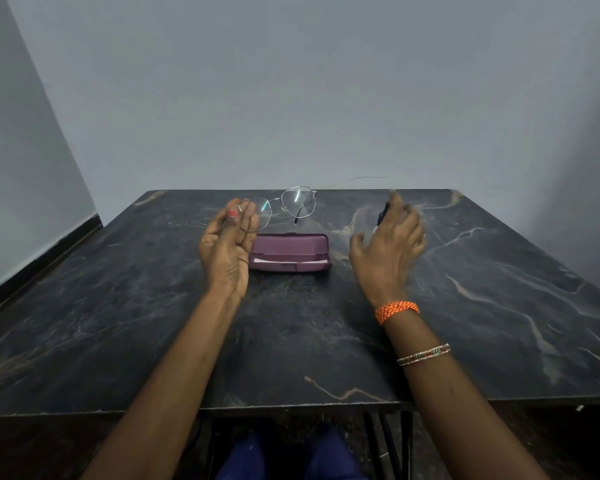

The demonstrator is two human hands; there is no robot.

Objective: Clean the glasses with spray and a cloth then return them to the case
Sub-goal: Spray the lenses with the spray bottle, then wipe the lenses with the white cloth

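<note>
Thin wire-framed glasses (298,202) are held up above the far part of the table, temples unfolded. My left hand (227,244) is raised palm-right, with its fingertips pinched on the rim of the left lens. Below the glasses, the maroon glasses case (290,247) lies open on the table with a pale strip, maybe the cloth (284,261), inside. A small dark spray bottle (381,216) stands to the right of the case, mostly hidden behind my right hand (388,244). This hand is blurred with its fingers spread, right next to the bottle, and I see no grip on it.
The table (153,323) is dark marble with pale veins; its near edge runs just above my knees. Grey walls close in behind and on both sides. A thin wire (357,179) trails off the far edge. An orange band and bangles are on my right wrist.
</note>
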